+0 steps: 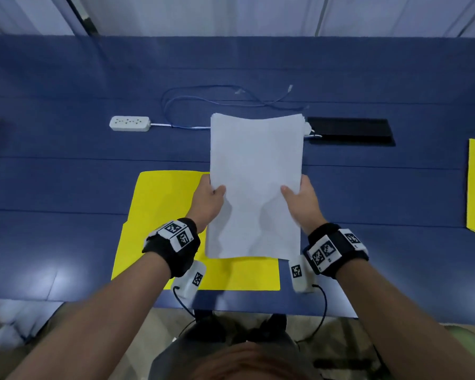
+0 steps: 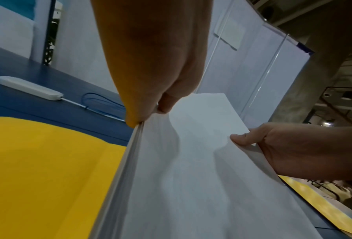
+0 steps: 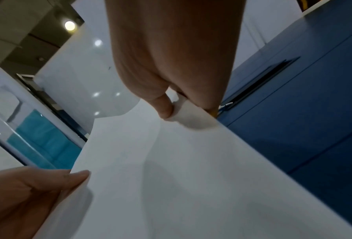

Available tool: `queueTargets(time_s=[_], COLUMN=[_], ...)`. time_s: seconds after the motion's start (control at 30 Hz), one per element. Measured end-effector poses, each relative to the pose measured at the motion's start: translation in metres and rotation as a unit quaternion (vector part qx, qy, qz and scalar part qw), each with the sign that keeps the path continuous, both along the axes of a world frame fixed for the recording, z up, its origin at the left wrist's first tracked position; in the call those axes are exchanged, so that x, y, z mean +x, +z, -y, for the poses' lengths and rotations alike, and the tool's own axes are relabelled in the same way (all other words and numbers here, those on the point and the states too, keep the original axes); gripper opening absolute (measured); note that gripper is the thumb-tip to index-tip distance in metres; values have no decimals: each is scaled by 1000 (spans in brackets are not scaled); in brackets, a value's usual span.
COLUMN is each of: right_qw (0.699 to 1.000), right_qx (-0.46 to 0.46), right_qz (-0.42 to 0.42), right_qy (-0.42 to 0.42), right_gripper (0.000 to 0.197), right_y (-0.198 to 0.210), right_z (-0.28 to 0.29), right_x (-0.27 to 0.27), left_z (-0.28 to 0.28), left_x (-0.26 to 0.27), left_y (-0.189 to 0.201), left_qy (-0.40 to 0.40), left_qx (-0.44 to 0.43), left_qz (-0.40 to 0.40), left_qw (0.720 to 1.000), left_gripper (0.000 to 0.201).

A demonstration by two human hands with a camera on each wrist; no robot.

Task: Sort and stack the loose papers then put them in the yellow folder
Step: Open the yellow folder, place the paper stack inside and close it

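Your head camera looks steeply down on the table from above; each wrist camera looks close along its hand, and all three share the papers.

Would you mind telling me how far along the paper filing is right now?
Done: the papers are gathered into one squared stack. In hand: the left hand and right hand grip its side edges, holding it above the open yellow folder on the table. Left: laying the stack inside and closing the folder.
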State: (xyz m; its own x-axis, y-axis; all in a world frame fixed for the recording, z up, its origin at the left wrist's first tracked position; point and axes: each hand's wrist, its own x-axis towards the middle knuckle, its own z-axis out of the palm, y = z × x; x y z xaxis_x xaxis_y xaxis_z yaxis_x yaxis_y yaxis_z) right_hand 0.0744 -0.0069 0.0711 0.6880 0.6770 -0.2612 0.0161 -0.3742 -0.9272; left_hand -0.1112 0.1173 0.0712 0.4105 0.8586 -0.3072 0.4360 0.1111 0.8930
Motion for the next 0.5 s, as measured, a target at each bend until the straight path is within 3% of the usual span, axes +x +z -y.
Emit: queueTargets(time_s=[0.27, 0.5], right_qw=[992, 980], right_qx=[-119, -197], right_qz=[-26, -40], right_qy=[19, 2], right_gripper=[32, 33], right_y=[-43, -86], right_z=[-44, -42], right_x=[-38, -56], left_z=[-36, -42], left_x=[-41, -61], left_y=[-44, -87], left_qy=[-7, -58], left_qx=[-70, -124], left_qz=[-84, -144], left_qw=[994, 980], left_gripper=[25, 30])
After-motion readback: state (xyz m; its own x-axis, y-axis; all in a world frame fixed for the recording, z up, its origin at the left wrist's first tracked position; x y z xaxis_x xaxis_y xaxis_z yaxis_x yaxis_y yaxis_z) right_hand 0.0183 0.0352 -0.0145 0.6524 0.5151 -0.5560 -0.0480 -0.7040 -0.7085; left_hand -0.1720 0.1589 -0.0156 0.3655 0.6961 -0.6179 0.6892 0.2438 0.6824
